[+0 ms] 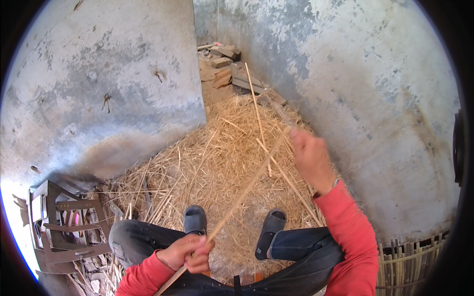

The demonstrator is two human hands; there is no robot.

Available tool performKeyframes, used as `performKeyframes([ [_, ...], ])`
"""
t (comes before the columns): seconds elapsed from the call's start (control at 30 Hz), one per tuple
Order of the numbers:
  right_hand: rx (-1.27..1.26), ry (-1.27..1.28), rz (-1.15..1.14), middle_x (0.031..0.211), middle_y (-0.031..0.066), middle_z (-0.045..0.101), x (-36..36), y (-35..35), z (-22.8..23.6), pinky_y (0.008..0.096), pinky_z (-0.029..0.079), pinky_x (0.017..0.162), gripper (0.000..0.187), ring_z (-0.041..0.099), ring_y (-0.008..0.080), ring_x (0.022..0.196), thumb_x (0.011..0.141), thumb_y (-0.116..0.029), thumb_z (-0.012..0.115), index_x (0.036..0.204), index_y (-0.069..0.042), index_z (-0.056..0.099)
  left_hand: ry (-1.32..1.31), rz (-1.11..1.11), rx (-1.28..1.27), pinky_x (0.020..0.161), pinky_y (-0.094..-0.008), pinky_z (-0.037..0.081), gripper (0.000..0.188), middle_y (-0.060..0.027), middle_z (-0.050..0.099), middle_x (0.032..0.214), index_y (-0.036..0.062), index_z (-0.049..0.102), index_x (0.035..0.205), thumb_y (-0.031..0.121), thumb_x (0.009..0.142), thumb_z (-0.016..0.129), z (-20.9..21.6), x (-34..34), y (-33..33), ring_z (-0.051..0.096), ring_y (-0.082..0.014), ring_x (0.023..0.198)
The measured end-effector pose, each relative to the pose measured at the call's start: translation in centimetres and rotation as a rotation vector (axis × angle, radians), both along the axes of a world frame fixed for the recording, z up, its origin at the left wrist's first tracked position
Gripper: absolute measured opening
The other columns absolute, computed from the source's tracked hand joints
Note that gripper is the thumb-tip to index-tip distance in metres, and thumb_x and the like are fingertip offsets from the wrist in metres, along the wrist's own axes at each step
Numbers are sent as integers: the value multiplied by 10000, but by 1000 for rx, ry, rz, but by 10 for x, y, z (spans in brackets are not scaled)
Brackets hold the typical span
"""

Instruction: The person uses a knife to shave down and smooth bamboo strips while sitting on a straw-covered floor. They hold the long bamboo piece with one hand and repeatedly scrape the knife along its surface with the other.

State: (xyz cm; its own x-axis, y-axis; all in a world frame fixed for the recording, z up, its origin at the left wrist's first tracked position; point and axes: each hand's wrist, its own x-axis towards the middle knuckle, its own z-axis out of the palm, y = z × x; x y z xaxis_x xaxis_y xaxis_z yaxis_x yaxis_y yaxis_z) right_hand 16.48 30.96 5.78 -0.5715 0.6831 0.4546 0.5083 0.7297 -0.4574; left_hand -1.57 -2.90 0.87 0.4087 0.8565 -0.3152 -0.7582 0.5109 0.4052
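A long, pale bamboo strip (242, 195) slants across the middle, from between my knees up to the right. My left hand (190, 252) is closed around its lower part, and the tail of the strip runs back under my left forearm. Its far end meets the fingers of my right hand (313, 160), which is raised, closed and smeared by motion. A narrow greyish blurred thing (279, 109) juts up and left from that fist; its kind cannot be made out. Two thin loose strips, one upright strip (255, 101) and one slanting strip (291, 183), lie beyond and beside the held one.
Straw-like shavings (232, 128) cover the floor around my sandals (195, 219). At the left stands a dark broken frame (71, 227) over scraps and sticks. Bricks (224, 56) are piled in the far corner. Bare walls (370, 98) flank both sides; a slatted bamboo basket (412, 264) sits lower right.
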Motion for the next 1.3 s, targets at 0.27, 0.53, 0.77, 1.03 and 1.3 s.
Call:
performKeyframes([
  [0.27, -187, 181, -117, 548, 44, 348, 56, 35, 9, 378, 268, 496, 574, 292, 141, 543, 1083, -414, 472, 692, 2, 523, -54, -17, 95, 467, -247, 229, 463, 57, 241, 541, 118, 374, 780, 420, 1128, 325, -9, -1, 8, 249, -79, 463],
  [0.53, -91, -304, 477, 545, 119, 590, 11, -107, 3, 437, 458, 449, 470, 580, 307, 459, 1014, -403, 583, 699, -61, 645, -172, -16, -6, 463, -259, 229, 454, 48, 254, 526, 140, 359, 783, 433, 1126, 316, -8, 4, 13, 243, -81, 445],
  [0.77, 171, -75, -47, 491, 167, 407, 6, 23, -19, 440, 318, 433, 631, 411, 284, 383, 1059, -455, 513, 577, -48, 492, -190, -19, -80, 465, -267, 226, 473, 70, 245, 496, 160, 376, 750, 460, 1114, 333, -14, -4, 2, 250, -64, 407],
  [1.03, -473, 390, -11, 525, -67, 426, 49, 46, -14, 271, 251, 418, 522, 348, 47, 440, 1068, -458, 508, 724, -82, 618, -123, -15, -5, 458, -251, 227, 479, 55, 250, 530, 135, 359, 760, 436, 1128, 301, -15, -4, 7, 238, -76, 445],
  [1.3, -669, 433, 228, 627, -93, 443, 8, -14, 7, 260, 259, 519, 327, 335, 31, 576, 999, -309, 692, 799, -56, 642, -48, -69, -48, 459, -252, 229, 487, 75, 243, 515, 145, 375, 730, 437, 1118, 337, -20, 3, 13, 244, -73, 425],
])
